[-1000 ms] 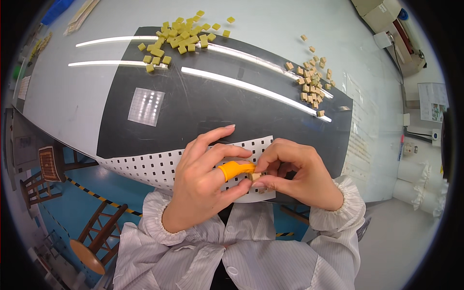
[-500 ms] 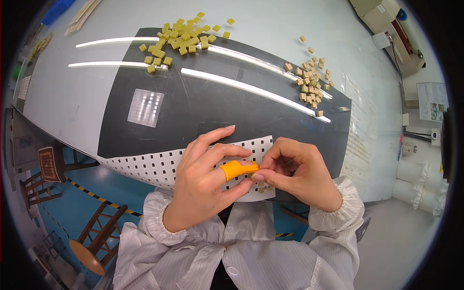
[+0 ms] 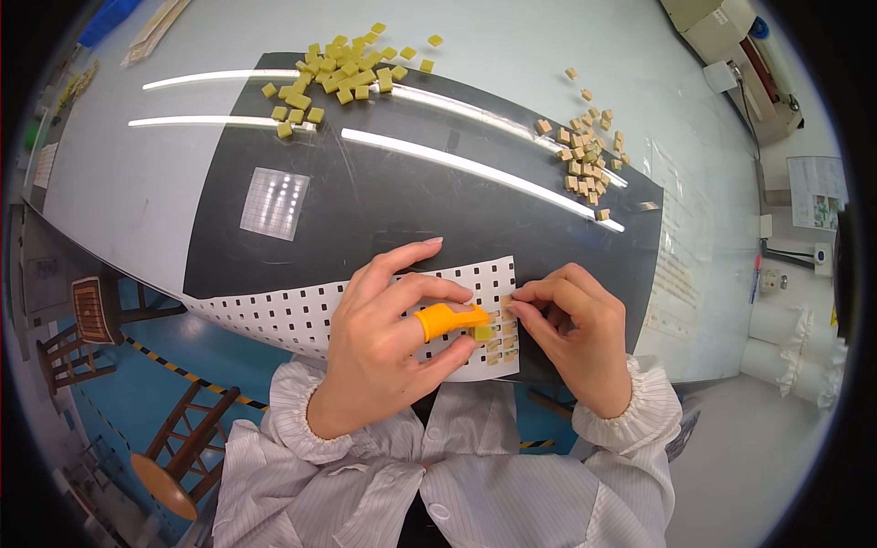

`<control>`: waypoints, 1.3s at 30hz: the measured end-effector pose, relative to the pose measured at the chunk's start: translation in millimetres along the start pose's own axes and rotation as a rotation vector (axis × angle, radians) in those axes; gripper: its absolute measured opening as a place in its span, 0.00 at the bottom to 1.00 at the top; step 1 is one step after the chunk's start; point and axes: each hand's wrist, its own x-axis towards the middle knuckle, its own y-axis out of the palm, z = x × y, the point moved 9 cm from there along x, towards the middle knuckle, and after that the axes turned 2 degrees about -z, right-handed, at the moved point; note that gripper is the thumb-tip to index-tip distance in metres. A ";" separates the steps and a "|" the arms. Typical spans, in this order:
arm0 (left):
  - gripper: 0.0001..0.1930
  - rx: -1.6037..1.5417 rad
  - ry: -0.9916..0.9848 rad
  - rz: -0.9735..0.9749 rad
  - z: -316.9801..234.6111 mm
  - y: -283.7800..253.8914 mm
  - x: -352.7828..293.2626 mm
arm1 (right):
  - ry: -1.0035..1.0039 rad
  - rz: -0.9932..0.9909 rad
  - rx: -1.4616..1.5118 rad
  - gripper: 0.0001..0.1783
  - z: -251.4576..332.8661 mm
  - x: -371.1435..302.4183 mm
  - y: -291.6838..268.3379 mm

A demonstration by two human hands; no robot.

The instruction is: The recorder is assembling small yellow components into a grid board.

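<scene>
A white sheet (image 3: 448,281) printed with rows of small black squares lies along the near edge of the table. Over it, my left hand (image 3: 379,342) pinches a small yellow-green block (image 3: 482,333) between the thumb and a finger wearing an orange finger cot (image 3: 448,321). My right hand (image 3: 580,329) is closed at the fingertips on a small tan piece (image 3: 506,300), at the sheet's right edge. Several thin tan pieces (image 3: 496,357) sit in rows on the sheet below that spot. The right fingertips partly hide what they pinch.
Beyond my hands lies a black mat (image 3: 384,205). A pile of yellow-green blocks (image 3: 343,68) spreads across its far edge, and several tan-and-green blocks (image 3: 585,160) are heaped at the right. A clear gridded square (image 3: 275,204) rests on the mat's left. Wooden stools (image 3: 169,457) stand below the table.
My right hand has moved away from the block to the sheet's right edge, a tan piece at its fingertips. The block in my left hand is now uncovered; that hand has barely moved.
</scene>
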 end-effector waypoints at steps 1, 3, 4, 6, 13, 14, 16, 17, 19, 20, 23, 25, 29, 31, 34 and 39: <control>0.12 0.002 -0.001 0.001 -0.2 -0.2 0.0 | 0.017 0.010 0.000 0.07 -1.2 0.4 0.3; 0.12 0.005 -0.002 0.002 -0.4 -0.4 -0.3 | 0.053 0.026 0.010 0.06 -3.6 1.4 0.5; 0.12 0.006 -0.003 0.004 -0.2 0.0 -0.5 | 0.091 0.043 0.018 0.06 -7.0 1.3 1.6; 0.12 0.002 -0.003 0.004 0.1 0.6 -0.3 | 0.102 0.041 0.035 0.06 -9.9 1.3 2.2; 0.12 -0.011 -0.002 -0.003 0.3 0.1 -0.2 | 0.209 0.210 0.361 0.07 -14.9 1.2 5.1; 0.12 -0.013 -0.002 -0.002 0.5 -0.2 -0.4 | 0.211 0.209 0.359 0.07 -10.9 4.1 2.9; 0.12 -0.006 0.000 -0.004 0.1 -0.8 0.0 | 0.590 0.387 0.766 0.08 -19.4 -4.9 25.1; 0.12 -0.005 0.000 -0.003 0.0 -0.4 0.3 | 0.590 0.386 0.768 0.08 -19.4 -2.1 25.6; 0.11 -0.012 -0.003 -0.008 0.5 -0.2 0.2 | 0.662 0.523 0.805 0.08 -17.0 -6.6 38.0; 0.11 -0.013 -0.004 -0.008 0.8 -0.3 0.2 | 0.662 0.524 0.804 0.08 -17.2 -6.6 39.5; 0.11 -0.011 0.007 -0.015 0.1 -0.8 0.3 | 0.666 0.537 0.850 0.08 -17.4 -6.9 43.9; 0.11 -0.010 0.007 -0.019 -0.1 -1.2 0.3 | 0.664 0.550 0.886 0.08 -16.0 -5.5 44.7; 0.11 -0.008 0.003 -0.016 -0.1 -1.1 0.7 | 0.652 0.563 0.892 0.08 -16.6 -6.1 45.6; 0.11 -0.003 0.002 -0.016 -0.1 -0.6 0.9 | 0.641 0.552 0.883 0.08 -16.4 -5.9 45.3; 0.11 -0.002 0.001 -0.018 0.0 -0.8 1.1 | 0.654 0.537 0.867 0.08 -17.0 -6.4 45.5; 0.11 -0.003 -0.002 -0.018 -0.4 -0.8 1.1 | 0.666 0.528 0.879 0.08 -17.9 -6.8 45.6</control>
